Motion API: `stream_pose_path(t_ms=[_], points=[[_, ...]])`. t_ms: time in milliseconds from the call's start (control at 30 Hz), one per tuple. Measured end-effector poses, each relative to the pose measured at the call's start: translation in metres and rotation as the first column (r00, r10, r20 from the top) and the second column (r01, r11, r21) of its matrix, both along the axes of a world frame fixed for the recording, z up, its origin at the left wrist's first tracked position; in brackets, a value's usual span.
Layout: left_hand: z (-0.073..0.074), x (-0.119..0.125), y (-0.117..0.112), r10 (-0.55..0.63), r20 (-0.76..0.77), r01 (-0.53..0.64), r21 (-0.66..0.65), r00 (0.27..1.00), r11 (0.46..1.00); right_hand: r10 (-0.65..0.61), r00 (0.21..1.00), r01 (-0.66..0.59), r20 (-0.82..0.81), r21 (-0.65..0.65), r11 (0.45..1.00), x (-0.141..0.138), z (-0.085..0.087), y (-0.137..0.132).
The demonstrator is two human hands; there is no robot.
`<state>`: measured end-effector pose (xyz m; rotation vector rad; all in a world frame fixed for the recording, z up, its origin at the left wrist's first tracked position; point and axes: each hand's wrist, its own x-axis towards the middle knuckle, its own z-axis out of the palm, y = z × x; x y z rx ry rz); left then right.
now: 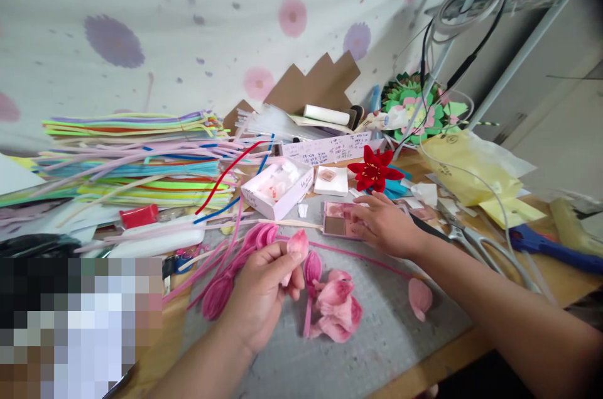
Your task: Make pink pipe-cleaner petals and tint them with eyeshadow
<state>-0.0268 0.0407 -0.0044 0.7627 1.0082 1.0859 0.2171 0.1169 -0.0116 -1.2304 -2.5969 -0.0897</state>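
Observation:
My left hand (268, 276) pinches a pale pink flower petal (298, 244) upright between thumb and fingers, its tip a deeper pink. My right hand (387, 224) is over a small makeup palette (335, 227) with pinkish and brown pans; its fingers are stretched out, the tips at the pans on the right side. Just right of my left hand lie a dark pink looped petal (312, 268) on a stem and a cluster of shaded pink petals (340, 310). A single pink petal (419, 298) rests further right. More looped pink petals (220, 296) lie beside my left wrist.
A grey cutting mat (377, 355) covers the worktop. Behind it stand a white box (279, 190) and a red flower (375, 170). Bundles of coloured pipe cleaners (141, 163) fill the left. Scissors (475, 242) and a blue-handled tool (551, 248) lie right, near my forearm.

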Motion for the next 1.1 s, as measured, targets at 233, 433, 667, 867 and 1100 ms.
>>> stream_pose_path(t_ms=[233,433,667,867,1100], points=[[0.002,0.002,-0.004,-0.017,0.000,0.017,0.009,1.000,1.000,0.347,0.914,-0.317,-0.210,0.162,0.934,-0.040,0.031,-0.056],[0.000,0.003,-0.004,-0.008,0.000,0.008,0.007,1.000,1.000,0.403,0.907,-0.385,-0.122,0.148,0.911,-0.052,0.032,-0.072],[-0.001,0.003,-0.004,-0.034,-0.030,0.035,0.038,0.999,0.999,0.385,0.913,-0.368,-0.134,0.133,0.920,-0.053,0.031,-0.069],[0.000,0.003,-0.006,-0.051,-0.046,0.053,0.030,0.998,0.998,0.399,0.909,-0.382,-0.118,0.146,0.913,-0.052,0.029,-0.064],[-0.001,0.000,-0.002,-0.071,-0.071,0.075,0.048,0.995,0.996,0.068,0.979,-0.059,-0.193,0.052,0.997,0.003,0.011,-0.010]])
